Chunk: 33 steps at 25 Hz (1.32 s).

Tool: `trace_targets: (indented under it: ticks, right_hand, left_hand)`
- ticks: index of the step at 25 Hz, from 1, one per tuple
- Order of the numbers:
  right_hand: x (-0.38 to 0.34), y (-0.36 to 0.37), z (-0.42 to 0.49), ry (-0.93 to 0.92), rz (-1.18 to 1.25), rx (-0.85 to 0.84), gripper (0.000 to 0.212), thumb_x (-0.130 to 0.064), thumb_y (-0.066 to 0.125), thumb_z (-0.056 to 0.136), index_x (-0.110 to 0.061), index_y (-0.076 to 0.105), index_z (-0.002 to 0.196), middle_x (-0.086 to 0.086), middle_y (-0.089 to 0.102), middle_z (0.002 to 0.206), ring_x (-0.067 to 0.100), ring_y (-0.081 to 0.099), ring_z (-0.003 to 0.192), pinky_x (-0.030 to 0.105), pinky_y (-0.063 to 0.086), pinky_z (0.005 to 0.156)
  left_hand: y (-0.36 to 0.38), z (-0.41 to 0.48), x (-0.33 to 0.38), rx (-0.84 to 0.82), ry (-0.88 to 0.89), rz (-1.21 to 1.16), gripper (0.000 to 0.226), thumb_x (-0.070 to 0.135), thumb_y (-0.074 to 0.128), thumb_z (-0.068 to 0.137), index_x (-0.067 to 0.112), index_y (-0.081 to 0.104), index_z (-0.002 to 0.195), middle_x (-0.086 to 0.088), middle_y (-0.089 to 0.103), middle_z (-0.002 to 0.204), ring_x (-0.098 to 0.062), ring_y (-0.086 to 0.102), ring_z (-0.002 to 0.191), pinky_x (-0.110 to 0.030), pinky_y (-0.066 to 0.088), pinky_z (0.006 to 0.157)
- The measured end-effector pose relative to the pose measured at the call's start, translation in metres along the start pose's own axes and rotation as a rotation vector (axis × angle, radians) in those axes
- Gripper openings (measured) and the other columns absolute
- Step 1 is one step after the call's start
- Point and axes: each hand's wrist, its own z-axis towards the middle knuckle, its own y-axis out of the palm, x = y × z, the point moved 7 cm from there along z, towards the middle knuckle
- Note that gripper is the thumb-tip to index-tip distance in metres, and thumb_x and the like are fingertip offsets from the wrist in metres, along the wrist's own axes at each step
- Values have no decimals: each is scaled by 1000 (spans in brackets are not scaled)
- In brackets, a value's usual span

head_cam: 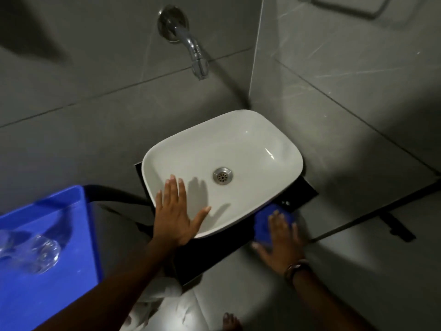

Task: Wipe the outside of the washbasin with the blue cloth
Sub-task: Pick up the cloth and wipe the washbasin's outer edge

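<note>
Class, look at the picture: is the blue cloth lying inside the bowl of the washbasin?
No, the right hand presses the blue cloth outside the washbasin, beside its front wall, not in the bowl.

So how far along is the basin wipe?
Done: no telling, the washbasin shows no wiped-versus-unwiped marks. In hand: the right hand presses the blue cloth flat at the basin's near right outside, under the rim; the left hand rests flat on the near rim. Left: likely the other outer sides, hidden from here.
</note>
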Motion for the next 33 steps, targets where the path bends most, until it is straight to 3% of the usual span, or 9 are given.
trace_targets:
  ticks: [6, 12, 16, 21, 24, 26, 29, 31, 33]
  right_hand:
    - [113, -43, 109, 179, -67, -131, 115, -91, 24, 62, -19, 2, 150, 5, -3, 162, 21, -2, 149, 52, 7, 121]
    - [-26, 6, 20, 7, 87, 63, 117, -84, 46, 59, -9, 25, 146, 14, 21, 157, 30, 16, 147, 54, 8, 118]
    - [-160, 50, -56, -298, 114, -49, 113, -77, 51, 52, -12, 33, 144, 11, 35, 152, 28, 35, 140, 52, 19, 119]
    - [-232, 44, -74, -337, -101, -158, 49, -36, 59, 68, -18, 69, 113, 2, 71, 118, 21, 67, 108, 39, 44, 105]
    - [-234, 28, -72, -380, -109, -93, 52, -32, 78, 50, -14, 75, 98, 9, 76, 103, 27, 71, 96, 36, 60, 82]
    - [-233, 6, -65, -322, 122, -70, 26, -16, 70, 59, -11, 73, 85, 14, 75, 93, 32, 69, 89, 38, 59, 79]
    - [-233, -12, -49, 123, 971, -163, 3, -5, 59, 66, -5, 62, 68, 18, 65, 72, 26, 59, 70, 43, 53, 63]
    - [-263, -6, -51, 292, 1543, -343, 17, -7, 57, 58, -5, 67, 71, 14, 67, 71, 25, 61, 67, 31, 52, 57]
    - [-313, -5, -60, 296, 1805, -581, 32, -9, 55, 58, -4, 70, 86, 13, 74, 78, 26, 70, 71, 30, 57, 61]
  left_hand:
    - [1, 1, -1, -29, -7, 37, 111, 87, 10, 82, 6, 5, 158, -13, 1, 167, -25, -2, 155, -49, 4, 125]
    - [-1, 0, -1, -26, 5, 31, 112, 87, 11, 82, 5, 12, 158, -15, 8, 167, -27, 6, 154, -51, 9, 125]
    - [-4, 1, 1, -40, 2, 5, 117, 89, 8, 79, 3, 12, 157, -16, 8, 166, -28, 6, 154, -50, 7, 125]
    - [-11, -4, 4, -137, 8, -87, 112, 82, 24, 81, 5, 0, 158, -13, -9, 167, -25, -11, 154, -46, -4, 125]
    - [-24, -25, -5, -160, -47, -450, 91, 65, 36, 92, 15, 0, 159, -1, -12, 166, -16, -15, 153, -40, -9, 124]
    - [-34, -57, -24, -94, -151, -704, 72, 49, 45, 101, 16, 16, 158, 5, 5, 164, -8, 0, 151, -33, -1, 124]
    - [-40, -122, -86, 18, -504, -1164, 41, 18, 62, 98, 10, 51, 137, -5, 50, 145, -9, 53, 124, -18, 41, 105]
    - [-36, -160, -127, -86, -678, -1411, 18, 18, 69, 90, 14, 64, 108, -6, 69, 105, -3, 65, 83, -9, 51, 72]
    - [-43, -188, -158, -241, -714, -1602, 15, 28, 71, 84, 14, 64, 81, -7, 62, 74, -16, 59, 65, -18, 50, 62]
